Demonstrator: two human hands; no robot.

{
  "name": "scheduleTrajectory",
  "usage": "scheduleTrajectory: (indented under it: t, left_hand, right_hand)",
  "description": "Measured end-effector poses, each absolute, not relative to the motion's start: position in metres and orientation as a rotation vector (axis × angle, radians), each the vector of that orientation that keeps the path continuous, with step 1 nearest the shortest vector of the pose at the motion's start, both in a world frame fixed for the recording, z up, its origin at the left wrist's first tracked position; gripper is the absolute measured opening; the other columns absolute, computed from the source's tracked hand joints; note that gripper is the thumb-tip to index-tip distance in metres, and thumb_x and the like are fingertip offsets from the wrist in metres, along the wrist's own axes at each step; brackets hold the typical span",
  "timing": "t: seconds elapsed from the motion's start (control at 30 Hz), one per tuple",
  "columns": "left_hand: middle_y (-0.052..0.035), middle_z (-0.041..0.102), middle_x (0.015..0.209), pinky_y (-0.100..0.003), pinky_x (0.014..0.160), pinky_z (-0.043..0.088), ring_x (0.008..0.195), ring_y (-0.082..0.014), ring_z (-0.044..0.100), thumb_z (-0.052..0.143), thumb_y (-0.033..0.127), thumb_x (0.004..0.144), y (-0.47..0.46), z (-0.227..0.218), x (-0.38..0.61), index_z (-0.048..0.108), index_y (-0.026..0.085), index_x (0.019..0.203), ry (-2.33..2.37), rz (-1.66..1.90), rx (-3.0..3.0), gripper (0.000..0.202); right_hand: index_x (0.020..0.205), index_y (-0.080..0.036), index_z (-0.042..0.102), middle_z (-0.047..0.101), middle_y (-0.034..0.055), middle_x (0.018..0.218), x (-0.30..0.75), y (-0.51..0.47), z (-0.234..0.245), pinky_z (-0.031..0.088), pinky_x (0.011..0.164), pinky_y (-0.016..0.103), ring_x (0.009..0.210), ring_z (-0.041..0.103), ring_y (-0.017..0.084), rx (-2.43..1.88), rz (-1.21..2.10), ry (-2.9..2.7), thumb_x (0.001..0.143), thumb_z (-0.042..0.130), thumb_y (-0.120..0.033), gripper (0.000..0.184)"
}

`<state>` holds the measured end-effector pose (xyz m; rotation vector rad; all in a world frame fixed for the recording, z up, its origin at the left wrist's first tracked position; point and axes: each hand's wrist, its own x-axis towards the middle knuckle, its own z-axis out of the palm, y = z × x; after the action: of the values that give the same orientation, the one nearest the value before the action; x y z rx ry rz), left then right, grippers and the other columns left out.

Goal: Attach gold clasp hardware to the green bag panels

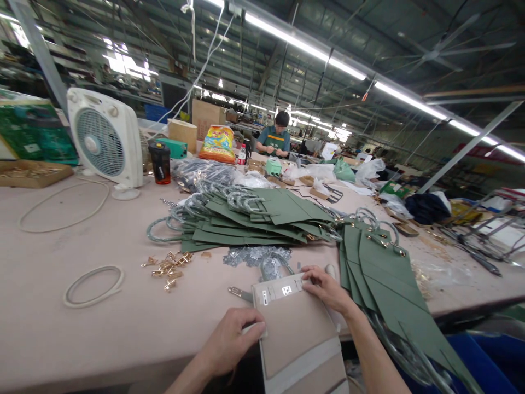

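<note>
A beige bag panel lies at the table's front edge, its lower part hanging over towards me. Small metal plates sit along its top, and a rope-like handle loop rises behind it. My left hand pinches the panel's left edge between thumb and curled fingers. On the top right corner, my right hand grips with bent fingers. A strap with a gold-coloured buckle sticks out at the upper left. Just beyond are a heap of thin metal plates and gold-coloured metal fittings.
Stacked green bag panels with handles lie across the table; more green panels overhang the right edge. A white fan, a dark cup and a ring of tape are left. A co-worker sits at the far end.
</note>
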<state>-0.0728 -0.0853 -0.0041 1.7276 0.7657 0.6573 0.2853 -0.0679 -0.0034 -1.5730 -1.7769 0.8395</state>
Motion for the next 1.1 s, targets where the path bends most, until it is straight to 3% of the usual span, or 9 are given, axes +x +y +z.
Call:
scheduleTrajectory:
  t: [0.1, 0.17, 0.37, 0.5, 0.6, 0.7, 0.83, 0.93, 1.1]
  left_hand:
    - [-0.0013, 0.074, 0.084, -0.024, 0.078, 0.047, 0.083, -0.0183, 0.066, 0.056, 0.033, 0.094, -0.086, -0.003, -0.073, 0.075, 0.017, 0.083, 0.759, 0.671, 1.735, 0.028]
    - [-0.0013, 0.074, 0.084, -0.024, 0.079, 0.047, 0.083, -0.0181, 0.066, 0.057, 0.033, 0.094, -0.086, -0.002, -0.073, 0.076, 0.017, 0.083, 0.75, 0.672, 1.743, 0.027]
    - [-0.0026, 0.073, 0.086, -0.024, 0.077, 0.046, 0.083, -0.0183, 0.064, 0.057, 0.041, 0.098, -0.088, -0.005, -0.073, 0.079, 0.017, 0.089, 0.724, 0.681, 1.705, 0.034]
    - [-0.0024, 0.07, 0.079, -0.025, 0.066, 0.044, 0.07, -0.0162, 0.058, 0.056, 0.05, 0.098, -0.088, -0.01, -0.074, 0.079, 0.017, 0.109, 0.73, 0.64, 1.594, 0.042]
    - [-0.0036, 0.071, 0.083, -0.027, 0.071, 0.046, 0.073, -0.0174, 0.058, 0.056, 0.051, 0.099, -0.088, -0.011, -0.076, 0.075, 0.017, 0.124, 0.729, 0.638, 1.598, 0.047]
    - [-0.0041, 0.07, 0.087, -0.029, 0.078, 0.047, 0.079, -0.0183, 0.059, 0.054, 0.046, 0.1, -0.087, -0.012, -0.078, 0.065, 0.015, 0.139, 0.715, 0.65, 1.628, 0.052]
    - [-0.0004, 0.066, 0.085, -0.029, 0.08, 0.046, 0.078, -0.0176, 0.057, 0.054, 0.036, 0.098, -0.086, -0.013, -0.081, 0.035, 0.018, 0.161, 0.695, 0.633, 1.66, 0.069]
    - [0.0018, 0.065, 0.083, -0.03, 0.08, 0.045, 0.079, -0.0186, 0.058, 0.055, 0.029, 0.093, -0.085, -0.012, -0.082, 0.017, 0.018, 0.166, 0.714, 0.59, 1.684, 0.083]
    - [0.0008, 0.066, 0.085, -0.032, 0.083, 0.045, 0.082, -0.0206, 0.06, 0.052, 0.022, 0.088, -0.086, -0.011, -0.083, 0.017, 0.018, 0.165, 0.652, 0.593, 1.68, 0.085]
  right_hand:
    - [0.125, -0.022, 0.066, 0.067, 0.013, 0.131, 0.284, -0.064, -0.005, 0.051, 0.106, 0.047, 0.115, 0.067, 0.026, -1.524, 0.965, -1.591, 0.077, 0.083, -0.048, 0.057]
    - [0.127, -0.021, 0.065, 0.07, 0.0127, 0.127, 0.283, -0.061, -0.007, 0.053, 0.102, 0.046, 0.11, 0.07, 0.026, -1.498, 1.025, -1.506, 0.072, 0.087, -0.048, 0.065]
    - [0.108, -0.018, 0.073, 0.076, 0.0056, 0.096, 0.284, -0.057, -0.014, 0.056, 0.086, 0.038, 0.09, 0.07, 0.024, -1.618, 0.964, -1.486, 0.076, 0.081, -0.054, 0.049]
    - [0.099, -0.018, 0.075, 0.077, 0.0076, 0.099, 0.277, -0.059, -0.028, 0.055, 0.088, 0.039, 0.093, 0.07, 0.025, -1.64, 0.767, -1.473, 0.082, 0.075, -0.054, 0.04]
    - [0.098, -0.02, 0.076, 0.077, 0.0094, 0.106, 0.271, -0.064, -0.038, 0.053, 0.096, 0.043, 0.101, 0.069, 0.027, -1.615, 0.574, -1.466, 0.086, 0.069, -0.056, 0.038]
    - [0.102, -0.022, 0.076, 0.076, 0.0096, 0.109, 0.268, -0.069, -0.043, 0.052, 0.099, 0.045, 0.104, 0.069, 0.028, -1.623, 0.457, -1.437, 0.088, 0.065, -0.059, 0.041]
    - [0.121, -0.02, 0.07, 0.075, 0.0114, 0.113, 0.26, -0.078, -0.035, 0.056, 0.094, 0.046, 0.097, 0.07, 0.027, -1.652, 0.35, -1.26, 0.088, 0.066, -0.06, 0.051]
    - [0.128, -0.022, 0.065, 0.072, 0.0123, 0.12, 0.239, -0.093, -0.019, 0.056, 0.096, 0.047, 0.101, 0.069, 0.027, -1.567, 0.278, -1.26, 0.091, 0.066, -0.055, 0.049]
    - [0.126, -0.026, 0.066, 0.072, 0.0099, 0.115, 0.176, -0.131, 0.012, 0.059, 0.093, 0.041, 0.102, 0.07, 0.025, -1.359, 0.584, -1.833, 0.098, 0.064, -0.04, 0.031]
